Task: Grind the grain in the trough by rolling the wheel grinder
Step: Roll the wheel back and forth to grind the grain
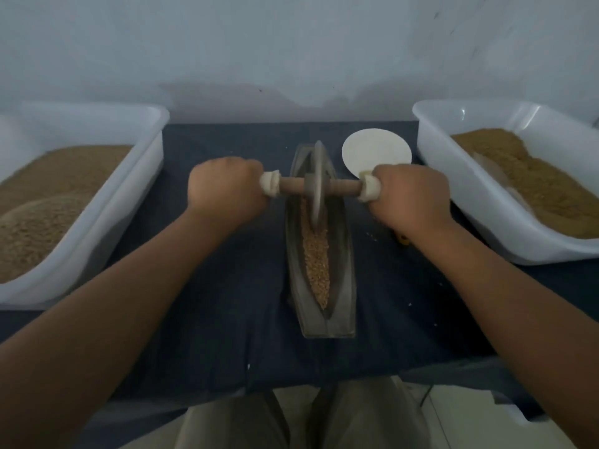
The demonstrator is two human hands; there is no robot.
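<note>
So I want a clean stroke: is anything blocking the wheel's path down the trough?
Nothing visible does: only tan grain lies in the long grey trough between the grey disc wheel and its near end.

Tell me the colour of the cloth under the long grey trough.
Dark blue: the flat table cloth, best in the head view.

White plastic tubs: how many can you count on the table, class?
2. The left tub sits at the left of the table, holding tan grain; the right tub sits at the right, holding darker meal. None appears hidden.
</note>
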